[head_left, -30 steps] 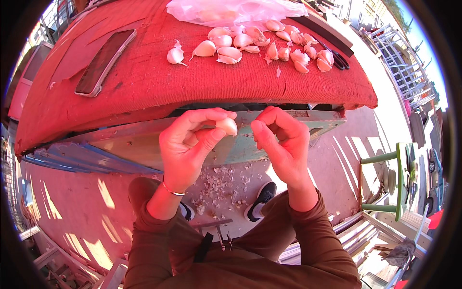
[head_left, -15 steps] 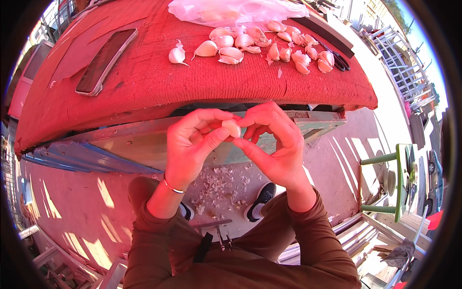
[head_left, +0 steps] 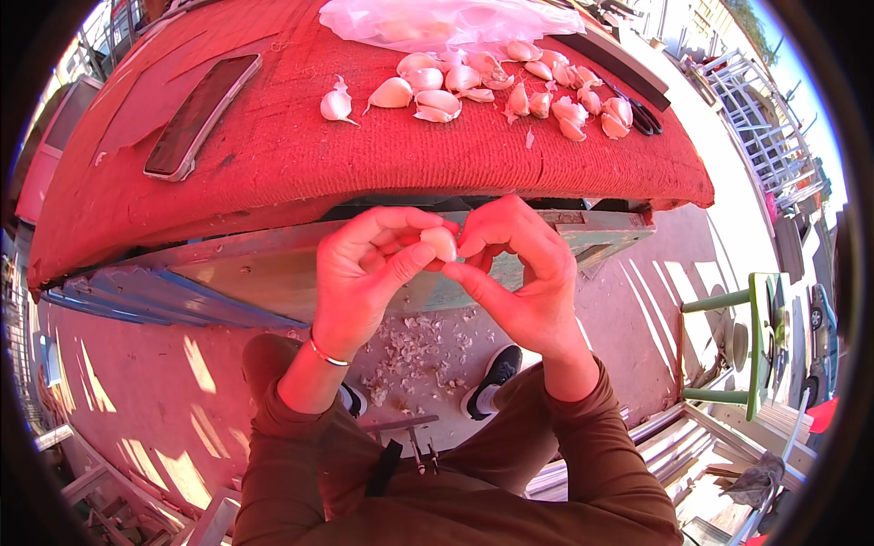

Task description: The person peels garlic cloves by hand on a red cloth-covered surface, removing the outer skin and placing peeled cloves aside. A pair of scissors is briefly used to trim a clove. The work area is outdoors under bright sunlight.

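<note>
My left hand (head_left: 369, 266) pinches a pale garlic clove (head_left: 440, 244) between thumb and fingers, just off the table's near edge. At the clove's right side is my right hand (head_left: 521, 268), thumb and forefinger brought close together. Whether a scrap of skin is caught between those fingertips is too small to see. Beyond the hands, several garlic cloves (head_left: 439, 106) in their skins lie on the red-covered table (head_left: 300, 150). One clove (head_left: 337, 103) sits apart to their left.
A phone (head_left: 202, 118) lies at the table's left. A thin plastic bag (head_left: 446, 23) is behind the cloves, with black-handled scissors (head_left: 645, 116) at their right. Papery peelings (head_left: 414, 355) litter the floor between my feet. A green-legged stool (head_left: 754, 346) lies on its side at right.
My right forefinger has drawn back slightly from the top of the clove and curled toward the thumb. The left hand keeps its hold on the clove.
</note>
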Motion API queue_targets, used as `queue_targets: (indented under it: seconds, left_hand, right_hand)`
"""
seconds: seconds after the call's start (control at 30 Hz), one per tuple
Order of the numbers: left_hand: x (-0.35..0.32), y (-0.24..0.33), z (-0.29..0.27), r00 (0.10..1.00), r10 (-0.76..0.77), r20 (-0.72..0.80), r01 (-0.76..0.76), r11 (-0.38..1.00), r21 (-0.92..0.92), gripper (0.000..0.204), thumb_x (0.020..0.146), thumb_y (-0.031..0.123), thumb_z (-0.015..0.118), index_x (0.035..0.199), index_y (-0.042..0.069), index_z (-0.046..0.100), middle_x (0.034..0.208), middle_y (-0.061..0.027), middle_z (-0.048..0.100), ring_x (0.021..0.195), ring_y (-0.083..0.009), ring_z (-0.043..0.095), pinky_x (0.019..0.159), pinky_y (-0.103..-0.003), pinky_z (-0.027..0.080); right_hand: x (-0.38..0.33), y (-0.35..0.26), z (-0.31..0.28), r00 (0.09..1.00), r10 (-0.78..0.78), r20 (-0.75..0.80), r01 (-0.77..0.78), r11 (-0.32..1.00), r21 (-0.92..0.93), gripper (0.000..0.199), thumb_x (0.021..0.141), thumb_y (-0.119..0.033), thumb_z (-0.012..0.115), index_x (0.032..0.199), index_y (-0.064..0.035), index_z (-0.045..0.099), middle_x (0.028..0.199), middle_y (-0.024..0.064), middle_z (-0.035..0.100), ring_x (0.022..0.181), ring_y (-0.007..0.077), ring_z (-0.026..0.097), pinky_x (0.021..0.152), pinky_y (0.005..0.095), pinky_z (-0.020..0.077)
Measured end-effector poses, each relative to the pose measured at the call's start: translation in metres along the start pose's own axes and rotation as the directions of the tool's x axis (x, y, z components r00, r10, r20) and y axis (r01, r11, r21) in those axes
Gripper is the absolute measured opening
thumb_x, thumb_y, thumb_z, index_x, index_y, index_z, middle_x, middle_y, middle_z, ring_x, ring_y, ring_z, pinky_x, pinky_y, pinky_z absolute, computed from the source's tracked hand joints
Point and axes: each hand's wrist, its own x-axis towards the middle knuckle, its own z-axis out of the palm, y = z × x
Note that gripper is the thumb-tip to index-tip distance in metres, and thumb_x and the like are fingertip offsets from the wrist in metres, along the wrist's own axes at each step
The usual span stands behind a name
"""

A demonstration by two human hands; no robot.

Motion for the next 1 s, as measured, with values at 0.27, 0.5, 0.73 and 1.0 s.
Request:
queue_targets:
  seconds: [0.27,0.5,0.73,1.0]
  left_hand:
    - [-0.001,0.003,0.003,0.999,0.043,-0.030,-0.038,0.989,0.139,0.022,0.098,0.003,0.071,0.118,-0.006,0.066,0.109,-0.0138,0.074,0.097,-0.0173,0.072,0.089,-0.031,0.058]
    - [-0.002,0.002,0.001,0.994,0.101,-0.038,-0.093,0.980,0.174,0.022,0.097,0.004,0.073,0.116,-0.005,0.067,0.111,-0.0152,0.072,0.097,-0.0189,0.073,0.087,-0.032,0.060]
    - [0.000,0.001,0.003,0.996,0.085,-0.033,-0.081,0.991,0.109,0.020,0.098,0.002,0.071,0.115,-0.005,0.065,0.113,-0.0172,0.072,0.099,-0.0197,0.073,0.087,-0.032,0.061]
    - [0.000,0.002,0.003,0.998,0.040,-0.045,-0.035,0.994,0.108,0.022,0.100,0.008,0.070,0.116,-0.006,0.063,0.108,-0.0159,0.072,0.098,-0.0184,0.072,0.085,-0.031,0.061]
  right_hand:
    - [0.001,-0.006,0.003,0.998,0.065,-0.026,-0.063,0.997,0.047,0.030,0.081,0.011,0.079,0.107,0.0018,0.068,0.107,0.0100,0.065,0.083,0.0140,0.066,0.072,0.0271,0.0538]
    - [0.000,0.000,0.002,0.999,-0.004,-0.037,0.007,0.998,0.057,0.026,0.083,0.011,0.077,0.106,0.0024,0.068,0.107,0.0113,0.065,0.085,0.0148,0.066,0.072,0.0273,0.0539]
    - [0.000,-0.003,0.003,0.999,0.044,-0.025,-0.042,0.997,0.068,0.021,0.084,0.011,0.076,0.102,0.0025,0.068,0.105,0.0103,0.065,0.087,0.0150,0.066,0.074,0.0273,0.0540]
    - [-0.001,-0.003,0.005,0.993,0.106,-0.057,-0.101,0.992,0.077,0.017,0.085,0.010,0.076,0.096,0.0022,0.066,0.101,0.0089,0.065,0.086,0.0149,0.066,0.074,0.0274,0.0540]
